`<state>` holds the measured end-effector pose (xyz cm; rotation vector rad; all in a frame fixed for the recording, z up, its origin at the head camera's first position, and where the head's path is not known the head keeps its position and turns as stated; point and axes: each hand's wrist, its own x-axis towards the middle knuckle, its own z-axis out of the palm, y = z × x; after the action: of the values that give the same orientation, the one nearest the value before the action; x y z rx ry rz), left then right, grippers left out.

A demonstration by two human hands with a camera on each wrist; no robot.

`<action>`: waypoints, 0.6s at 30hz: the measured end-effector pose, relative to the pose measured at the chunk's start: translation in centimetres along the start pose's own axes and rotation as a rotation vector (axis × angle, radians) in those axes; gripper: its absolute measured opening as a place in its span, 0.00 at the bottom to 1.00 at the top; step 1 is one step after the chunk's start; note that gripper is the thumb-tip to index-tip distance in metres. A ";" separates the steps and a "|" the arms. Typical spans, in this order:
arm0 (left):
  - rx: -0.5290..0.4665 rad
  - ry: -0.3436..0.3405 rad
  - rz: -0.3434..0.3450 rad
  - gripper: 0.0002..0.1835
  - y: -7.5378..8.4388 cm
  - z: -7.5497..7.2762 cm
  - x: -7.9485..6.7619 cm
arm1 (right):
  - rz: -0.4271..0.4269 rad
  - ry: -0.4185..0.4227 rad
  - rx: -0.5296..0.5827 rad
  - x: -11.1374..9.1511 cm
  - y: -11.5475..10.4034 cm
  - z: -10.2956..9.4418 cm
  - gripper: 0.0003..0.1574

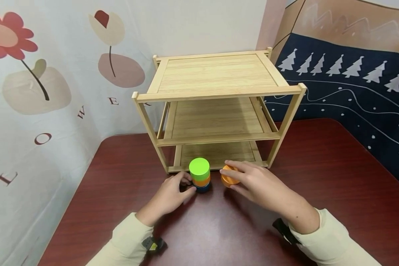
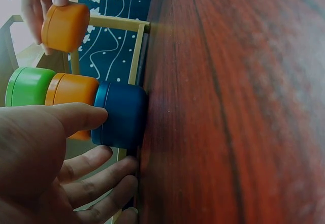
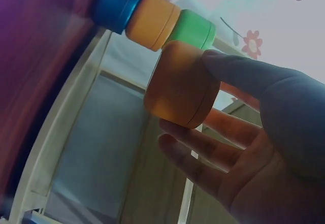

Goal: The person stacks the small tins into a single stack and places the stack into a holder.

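Note:
A stack of small round lidded containers stands on the table: a green one (image 1: 199, 168) on top, an orange one (image 1: 202, 180) in the middle, a dark blue one (image 2: 122, 115) at the bottom. My left hand (image 1: 171, 194) is at the stack's left side, its thumb tip right at the blue container and its other fingers loosely spread beside it. My right hand (image 1: 252, 181) holds a second orange container (image 3: 180, 84) between thumb and fingers. It is close to the right of the stack, raised off the table in the left wrist view.
A three-tier wooden shelf (image 1: 217, 94) stands right behind the stack. The dark red table (image 1: 119, 177) extends to both sides. Printed cloths (image 1: 70, 74) hang behind and at the left and right.

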<state>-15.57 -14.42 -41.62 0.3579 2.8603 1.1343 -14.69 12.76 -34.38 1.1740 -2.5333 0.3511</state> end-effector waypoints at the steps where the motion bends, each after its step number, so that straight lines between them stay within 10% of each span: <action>1: -0.001 0.000 -0.002 0.13 0.0 0.0 0.0 | -0.007 0.006 0.001 0.1 -0.1 0.0 0.27; 18: -0.007 0.004 0.010 0.13 0.0 0.0 -0.1 | -0.039 -0.013 0.002 1.8 -1.3 -1.0 0.28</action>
<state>-15.51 -14.49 -41.62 0.3711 2.8605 1.1479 -14.57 11.01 -32.64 1.2292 -2.5178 0.3370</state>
